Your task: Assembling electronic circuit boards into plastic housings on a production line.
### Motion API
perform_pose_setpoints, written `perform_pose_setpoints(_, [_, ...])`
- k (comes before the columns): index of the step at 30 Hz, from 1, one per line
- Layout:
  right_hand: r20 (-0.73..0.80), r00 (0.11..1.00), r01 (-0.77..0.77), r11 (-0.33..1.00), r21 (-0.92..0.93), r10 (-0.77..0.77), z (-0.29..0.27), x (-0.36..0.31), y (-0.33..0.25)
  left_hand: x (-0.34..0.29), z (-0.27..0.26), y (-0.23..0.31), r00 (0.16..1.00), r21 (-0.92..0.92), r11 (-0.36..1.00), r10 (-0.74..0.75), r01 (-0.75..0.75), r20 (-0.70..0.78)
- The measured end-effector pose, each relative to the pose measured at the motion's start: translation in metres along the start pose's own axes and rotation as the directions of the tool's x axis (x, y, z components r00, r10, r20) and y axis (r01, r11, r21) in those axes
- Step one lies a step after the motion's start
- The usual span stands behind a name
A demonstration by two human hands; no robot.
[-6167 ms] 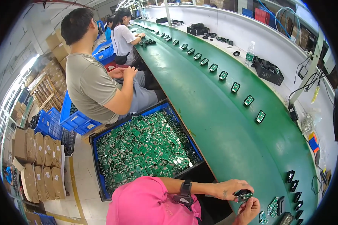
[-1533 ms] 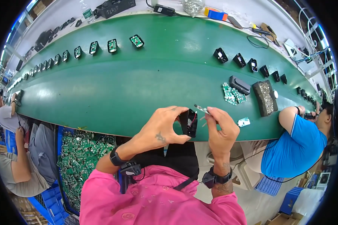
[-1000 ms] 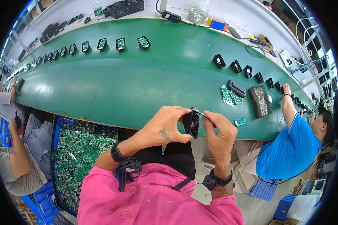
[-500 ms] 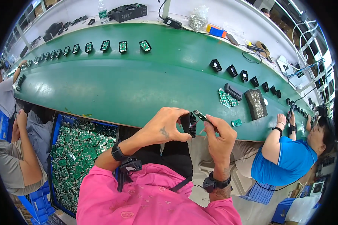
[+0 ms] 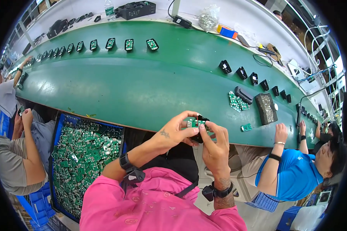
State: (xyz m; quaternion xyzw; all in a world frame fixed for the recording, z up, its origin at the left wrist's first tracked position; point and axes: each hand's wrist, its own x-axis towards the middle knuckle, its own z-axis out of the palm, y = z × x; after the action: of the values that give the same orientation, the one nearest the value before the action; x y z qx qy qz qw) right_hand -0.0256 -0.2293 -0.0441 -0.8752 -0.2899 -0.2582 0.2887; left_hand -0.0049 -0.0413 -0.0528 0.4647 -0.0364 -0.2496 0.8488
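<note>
In front of my body, my left hand grips a small black plastic housing between thumb and fingers. A green circuit board lies at the housing's open face, with a silvery connector toward my left thumb. My right hand pinches the board's right side, its thumb and fingertips pressing on it. A red wire shows at the board's upper edge. My fingers cover much of the housing, so how far the board sits inside it I cannot tell.
Housings with boards line the table's far left; open black housings line the right. Loose circuit boards, a dark block and a single board lie nearer. A blue bin of boards stands left. Co-workers sit on both sides.
The board in my right hand has moved left from beside the housing onto its open face. The housing has turned, and my hands have come together. The right-hand co-worker's arms have shifted.
</note>
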Motion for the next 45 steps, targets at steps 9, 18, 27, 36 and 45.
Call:
perform_pose_setpoints(9, [-0.059,0.957,-0.257,0.928,0.270,0.283,0.022,0.017,-0.004,-0.003,0.005,-0.008,0.950,0.654,0.735,0.303,-0.180,-0.079])
perform_pose_setpoints(18, [-0.119,0.894,-0.314,0.793,0.522,0.433,0.043,0.009,-0.011,-0.001,-0.006,-0.014,0.932,0.381,0.897,0.312,-0.224,-0.185])
perform_pose_setpoints(27, [0.181,0.867,-0.468,0.630,0.620,0.465,0.028,0.016,-0.022,-0.015,0.007,-0.002,0.838,0.619,0.730,0.506,-0.290,-0.205])
perform_pose_setpoints(36, [0.179,0.969,-0.194,0.973,0.123,0.171,0.013,0.036,-0.025,-0.022,0.002,0.002,0.774,0.683,0.654,0.599,-0.325,-0.205])
perform_pose_setpoints(45, [0.180,0.828,-0.474,0.491,0.731,0.531,0.028,0.022,-0.037,-0.022,0.005,-0.003,0.773,0.674,0.659,0.601,-0.335,-0.204])
